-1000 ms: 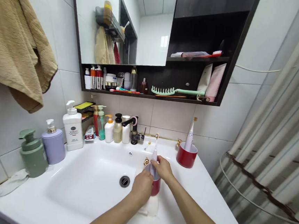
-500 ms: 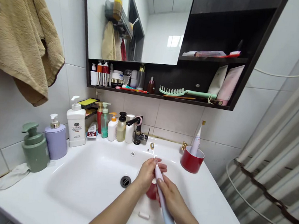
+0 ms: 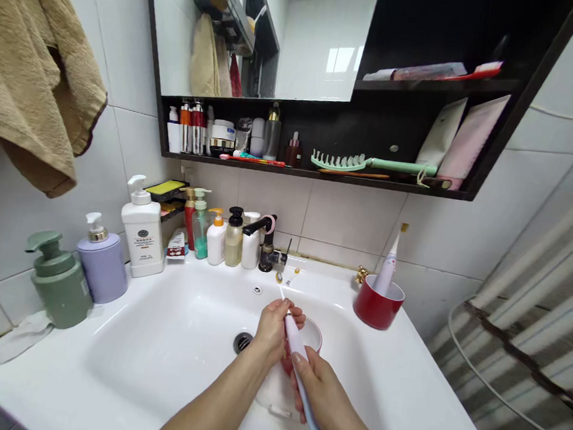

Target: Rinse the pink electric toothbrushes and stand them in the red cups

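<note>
An electric toothbrush (image 3: 296,342), with a handle fading from pink to pale blue, slants over the basin. Its brush head (image 3: 279,278) points at the faucet. My right hand (image 3: 324,387) is closed round the handle. Higher up, the fingers of my left hand (image 3: 271,327) pinch the white neck where it meets the handle. Behind my hands, partly hidden, a red cup with a white inside (image 3: 315,334) sits in the sink (image 3: 170,339). A small loose brush head (image 3: 292,277) lies on the sink's back rim.
A second red cup (image 3: 377,308) on the right rim holds another toothbrush (image 3: 386,270). The black faucet (image 3: 266,243) stands at the back, with several pump bottles (image 3: 217,239) to its left. Overhead juts a dark cabinet (image 3: 394,182). A small white piece (image 3: 280,412) lies in the basin.
Both hands and the toothbrush have shifted left in the view and the brush has turned slightly. More of the red cup behind them shows, and the loose brush head shows more clearly.
</note>
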Demonstrator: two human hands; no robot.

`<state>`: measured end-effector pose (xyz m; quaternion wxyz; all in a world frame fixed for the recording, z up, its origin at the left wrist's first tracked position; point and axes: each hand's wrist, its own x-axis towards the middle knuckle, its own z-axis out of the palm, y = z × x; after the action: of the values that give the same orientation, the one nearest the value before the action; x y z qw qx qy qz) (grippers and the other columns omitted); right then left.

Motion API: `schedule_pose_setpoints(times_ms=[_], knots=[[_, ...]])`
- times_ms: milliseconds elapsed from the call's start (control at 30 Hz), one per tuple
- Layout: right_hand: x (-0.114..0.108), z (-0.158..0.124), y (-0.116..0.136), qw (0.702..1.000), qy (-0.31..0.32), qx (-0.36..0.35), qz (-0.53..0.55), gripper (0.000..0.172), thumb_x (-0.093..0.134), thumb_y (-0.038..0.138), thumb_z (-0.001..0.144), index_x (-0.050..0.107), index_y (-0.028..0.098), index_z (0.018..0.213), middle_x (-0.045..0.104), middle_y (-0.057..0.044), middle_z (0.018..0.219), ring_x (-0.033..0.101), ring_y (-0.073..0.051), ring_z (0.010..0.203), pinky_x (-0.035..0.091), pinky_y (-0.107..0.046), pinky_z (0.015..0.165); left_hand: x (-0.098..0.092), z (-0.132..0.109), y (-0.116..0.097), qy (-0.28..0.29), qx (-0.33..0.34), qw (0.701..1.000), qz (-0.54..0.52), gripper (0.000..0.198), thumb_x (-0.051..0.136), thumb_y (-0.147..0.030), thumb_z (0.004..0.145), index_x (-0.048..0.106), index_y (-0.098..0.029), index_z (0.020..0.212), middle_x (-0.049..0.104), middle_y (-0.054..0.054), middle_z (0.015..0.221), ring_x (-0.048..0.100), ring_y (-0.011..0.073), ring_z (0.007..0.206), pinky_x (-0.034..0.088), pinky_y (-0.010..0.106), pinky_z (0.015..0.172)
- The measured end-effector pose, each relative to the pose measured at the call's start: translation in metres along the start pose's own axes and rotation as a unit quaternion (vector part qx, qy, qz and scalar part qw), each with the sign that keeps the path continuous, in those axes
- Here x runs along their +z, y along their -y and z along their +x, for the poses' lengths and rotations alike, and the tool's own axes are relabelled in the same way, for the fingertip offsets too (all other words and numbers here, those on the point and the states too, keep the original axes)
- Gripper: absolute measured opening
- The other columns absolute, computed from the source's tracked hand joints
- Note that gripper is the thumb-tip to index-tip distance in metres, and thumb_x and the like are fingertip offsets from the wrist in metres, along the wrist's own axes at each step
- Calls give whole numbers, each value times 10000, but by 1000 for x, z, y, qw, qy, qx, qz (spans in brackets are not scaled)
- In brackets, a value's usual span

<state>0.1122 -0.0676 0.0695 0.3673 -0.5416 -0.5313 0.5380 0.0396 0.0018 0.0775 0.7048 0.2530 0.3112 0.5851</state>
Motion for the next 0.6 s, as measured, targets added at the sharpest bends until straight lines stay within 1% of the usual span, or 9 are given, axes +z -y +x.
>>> schedule_pose_setpoints(times_ms=[100, 167, 333, 400, 467, 533, 600], knots=[[1, 1, -1, 999, -22, -3, -39, 237, 282, 408, 709, 342, 189, 639, 383, 55, 529, 380, -49, 357, 321, -187, 324, -1, 1, -1, 2, 0, 1000, -1, 85, 430, -183, 653, 413, -123, 595, 485, -7, 460, 484, 80, 421, 380, 215, 489], [1, 1, -1, 999, -14, 5, -35, 234, 276, 405, 713, 341, 190, 647, 390, 50, 544, 388, -49, 365, 326, -186, 327, -1, 2, -1, 0, -5, 1000, -6, 84, 422, -175, 658, 408, -125, 592, 477, -9, 454, 480, 78, 414, 381, 213, 484], [0, -1, 3, 999, 9, 30, -5, 246, 279, 419, 709, 352, 188, 664, 401, 47, 568, 387, -44, 371, 328, -183, 329, 0, 0, -1, -31, -16, 999, -8, 79, 402, -150, 674, 408, -124, 599, 489, 3, 486, 490, 77, 431, 392, 212, 497], [-1, -2, 5, 999, 12, 34, 7, 255, 281, 430, 705, 350, 189, 656, 400, 48, 566, 385, -41, 371, 326, -179, 329, 2, -1, -1, -29, -18, 999, -9, 79, 400, -147, 678, 408, -124, 603, 485, 2, 490, 492, 75, 437, 393, 207, 498], [-2, -3, 6, 1000, 3, 29, -1, 251, 288, 426, 704, 347, 189, 645, 396, 49, 552, 388, -43, 368, 322, -176, 324, 3, 0, -1, -22, -17, 1000, -5, 76, 400, -153, 681, 409, -124, 612, 480, 0, 493, 493, 74, 441, 394, 205, 503], [-4, -4, 6, 1000, -3, 29, -6, 250, 283, 420, 706, 341, 188, 636, 391, 49, 543, 385, -42, 358, 316, -173, 317, 3, 4, -3, -26, -13, 999, 21, 76, 390, -166, 691, 410, -124, 631, 486, 5, 516, 499, 73, 460, 399, 210, 525], [-7, -6, 5, 999, 3, 38, -7, 236, 274, 404, 713, 343, 186, 653, 384, 50, 540, 370, -37, 341, 305, -171, 303, 3, 15, -8, -45, -1, 995, 87, 105, 343, -183, 718, 400, -132, 646, 500, 12, 547, 505, 71, 488, 400, 212, 549]])
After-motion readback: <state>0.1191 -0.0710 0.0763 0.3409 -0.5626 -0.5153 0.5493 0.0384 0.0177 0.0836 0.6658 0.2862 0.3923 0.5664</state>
